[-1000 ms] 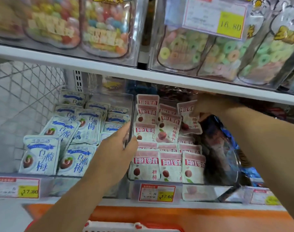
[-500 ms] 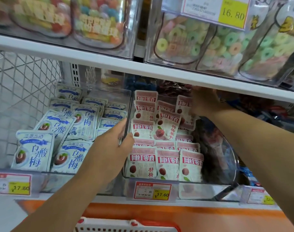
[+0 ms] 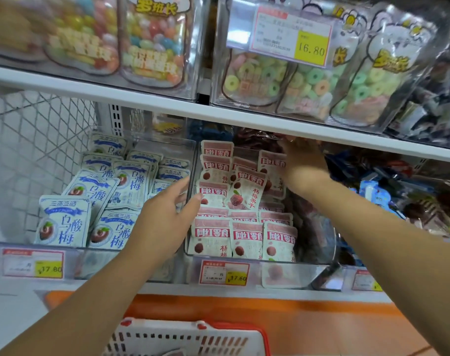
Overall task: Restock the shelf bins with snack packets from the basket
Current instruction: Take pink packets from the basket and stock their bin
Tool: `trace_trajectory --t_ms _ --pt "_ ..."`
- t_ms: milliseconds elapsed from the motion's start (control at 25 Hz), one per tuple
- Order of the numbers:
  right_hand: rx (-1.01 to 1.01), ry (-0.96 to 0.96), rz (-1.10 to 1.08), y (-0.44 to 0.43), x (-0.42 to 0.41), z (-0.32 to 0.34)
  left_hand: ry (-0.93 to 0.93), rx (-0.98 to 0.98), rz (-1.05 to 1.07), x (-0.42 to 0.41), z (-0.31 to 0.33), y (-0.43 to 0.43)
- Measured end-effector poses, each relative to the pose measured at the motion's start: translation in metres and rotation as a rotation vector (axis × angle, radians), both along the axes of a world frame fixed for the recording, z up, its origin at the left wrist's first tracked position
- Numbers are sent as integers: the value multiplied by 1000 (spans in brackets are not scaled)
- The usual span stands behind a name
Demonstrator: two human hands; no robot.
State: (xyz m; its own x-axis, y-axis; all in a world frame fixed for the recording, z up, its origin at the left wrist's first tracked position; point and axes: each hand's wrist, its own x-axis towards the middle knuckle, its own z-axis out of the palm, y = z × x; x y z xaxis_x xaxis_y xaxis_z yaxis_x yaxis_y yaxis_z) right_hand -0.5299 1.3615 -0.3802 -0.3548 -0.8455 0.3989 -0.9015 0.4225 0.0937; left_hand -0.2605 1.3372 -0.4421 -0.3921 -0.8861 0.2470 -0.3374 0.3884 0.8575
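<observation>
Single head-worn wide-angle view, facing forward at shelf bins (image 3: 103,263), close up, basket (image 3: 167,330) at bottom edge

Only two forearms and hands are shown of the person, the left hand (image 3: 165,217) and the right hand (image 3: 304,163), and both are seen bare, uncovered from the edges of the frame up to the fingers. The forearms are seen to be slender and smooth, narrowing to the wrists. The nails are too blurred to be described, and the fingertips of the right hand are lost in shadow.
</observation>
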Motion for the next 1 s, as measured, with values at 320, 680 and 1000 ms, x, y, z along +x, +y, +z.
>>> trace_trajectory --t_ms 320,680,1000 --pt "-101 -245 796 131 147 -109 62 -373 75 77 -56 70" --pt "642 -1110 -236 161 176 -354 -604 461 -170 177 -254 130" --pt "597 -1204 -535 148 210 -364 -637 638 -86 161 -262 133"
